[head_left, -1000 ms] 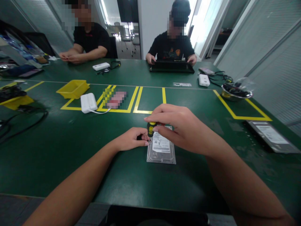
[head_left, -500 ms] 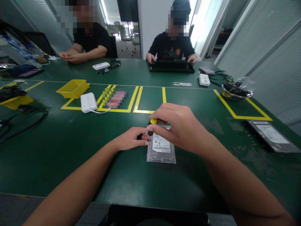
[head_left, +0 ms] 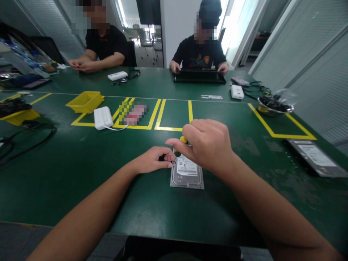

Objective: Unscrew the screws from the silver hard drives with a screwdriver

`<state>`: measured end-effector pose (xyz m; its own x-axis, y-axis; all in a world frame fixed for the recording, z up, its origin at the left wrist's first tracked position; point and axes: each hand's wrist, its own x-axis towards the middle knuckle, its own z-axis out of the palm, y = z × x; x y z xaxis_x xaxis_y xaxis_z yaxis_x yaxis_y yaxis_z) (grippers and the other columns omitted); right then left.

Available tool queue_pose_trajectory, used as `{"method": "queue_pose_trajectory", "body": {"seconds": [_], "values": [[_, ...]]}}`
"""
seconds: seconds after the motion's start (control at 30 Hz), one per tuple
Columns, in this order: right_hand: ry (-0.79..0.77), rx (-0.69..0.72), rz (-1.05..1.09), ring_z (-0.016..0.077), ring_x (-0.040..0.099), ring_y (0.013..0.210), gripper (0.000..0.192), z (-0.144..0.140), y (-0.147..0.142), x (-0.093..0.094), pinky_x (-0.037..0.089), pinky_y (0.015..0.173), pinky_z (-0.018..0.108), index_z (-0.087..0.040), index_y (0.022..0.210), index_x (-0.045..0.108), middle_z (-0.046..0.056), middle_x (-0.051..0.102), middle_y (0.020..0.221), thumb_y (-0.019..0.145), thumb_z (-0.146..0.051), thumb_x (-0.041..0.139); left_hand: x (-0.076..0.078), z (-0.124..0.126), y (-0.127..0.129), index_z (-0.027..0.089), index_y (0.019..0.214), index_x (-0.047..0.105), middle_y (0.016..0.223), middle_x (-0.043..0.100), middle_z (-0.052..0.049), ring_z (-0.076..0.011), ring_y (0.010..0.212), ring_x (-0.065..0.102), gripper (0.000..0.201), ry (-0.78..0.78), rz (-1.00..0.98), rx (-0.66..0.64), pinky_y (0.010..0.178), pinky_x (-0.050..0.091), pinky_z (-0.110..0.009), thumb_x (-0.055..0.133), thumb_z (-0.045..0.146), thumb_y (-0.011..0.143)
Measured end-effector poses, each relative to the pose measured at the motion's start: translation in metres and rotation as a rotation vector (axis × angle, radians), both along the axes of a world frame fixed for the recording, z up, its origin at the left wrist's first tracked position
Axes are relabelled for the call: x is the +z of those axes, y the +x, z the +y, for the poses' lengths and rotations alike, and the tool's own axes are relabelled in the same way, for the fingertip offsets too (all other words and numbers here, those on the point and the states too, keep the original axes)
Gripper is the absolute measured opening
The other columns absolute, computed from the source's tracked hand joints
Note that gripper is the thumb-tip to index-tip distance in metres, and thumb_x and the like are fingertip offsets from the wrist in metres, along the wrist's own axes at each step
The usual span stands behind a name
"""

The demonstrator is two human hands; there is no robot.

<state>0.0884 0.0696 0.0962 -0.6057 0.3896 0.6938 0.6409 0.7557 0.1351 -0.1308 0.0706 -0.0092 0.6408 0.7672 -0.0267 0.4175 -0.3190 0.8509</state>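
Observation:
A silver hard drive (head_left: 187, 174) with a white label lies flat on the green table in front of me. My right hand (head_left: 207, 143) is closed around a small yellow-and-black screwdriver (head_left: 181, 142), held upright over the drive's far left corner. My left hand (head_left: 153, 160) rests on the table at the drive's left edge, fingertips pinched at the screwdriver's tip; a small dark part shows between its fingers.
A second hard drive (head_left: 315, 157) lies at the right. A yellow bin (head_left: 85, 101), a white box with a cable (head_left: 103, 117), yellow tape lines and a metal bowl (head_left: 274, 106) sit farther back. Black cables (head_left: 24, 139) trail at left. Two people sit across the table.
My right hand has turned on the screwdriver's handle and shifted slightly right, hiding more of the handle. My left hand and the drive have stayed put.

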Motion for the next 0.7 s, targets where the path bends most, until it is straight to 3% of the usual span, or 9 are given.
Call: {"method": "queue_pose_trajectory", "body": {"seconds": [0.23,0.4,0.57,0.7], "values": [[-0.019,0.002,-0.017,0.0142,0.043,0.057,0.055,-0.001,-0.001,-0.001,0.024,0.056,0.034,-0.019,0.062,0.056,0.003,0.054,0.059,0.094,-0.062,0.044,0.008,-0.001,0.002,0.017,0.092,0.066,0.086,0.067,-0.001,-0.0172,0.081,0.06,0.021,0.061,0.024,-0.001,0.075,0.047,-0.029,0.066,0.038,0.086],[-0.024,-0.004,-0.003,0.0147,0.043,0.058,0.052,-0.003,-0.003,-0.002,0.024,0.057,0.034,-0.018,0.063,0.057,0.003,0.055,0.06,0.095,-0.058,0.045,0.006,0.0,0.002,0.017,0.095,0.066,0.091,0.068,-0.002,-0.019,0.087,0.062,0.023,0.048,0.02,0.001,0.081,0.049,-0.032,0.066,0.038,0.086],[-0.141,-0.007,-0.019,0.0166,0.046,0.064,0.048,-0.006,-0.004,0.002,0.028,0.061,0.035,-0.017,0.073,0.061,0.005,0.057,0.069,0.1,-0.047,0.036,0.0,0.001,0.0,0.017,0.103,0.066,0.091,0.067,-0.003,-0.0208,0.092,0.061,0.026,0.045,0.017,-0.001,0.086,0.049,-0.035,0.065,0.037,0.086],[-0.321,0.051,-0.031,0.0178,0.05,0.073,0.042,-0.008,-0.003,0.009,0.033,0.066,0.034,-0.014,0.082,0.064,0.007,0.059,0.079,0.1,-0.042,0.038,-0.001,0.001,-0.001,0.017,0.103,0.066,0.093,0.067,-0.003,-0.0207,0.092,0.06,0.026,0.05,0.025,0.004,0.085,0.049,-0.034,0.065,0.037,0.087]]}}
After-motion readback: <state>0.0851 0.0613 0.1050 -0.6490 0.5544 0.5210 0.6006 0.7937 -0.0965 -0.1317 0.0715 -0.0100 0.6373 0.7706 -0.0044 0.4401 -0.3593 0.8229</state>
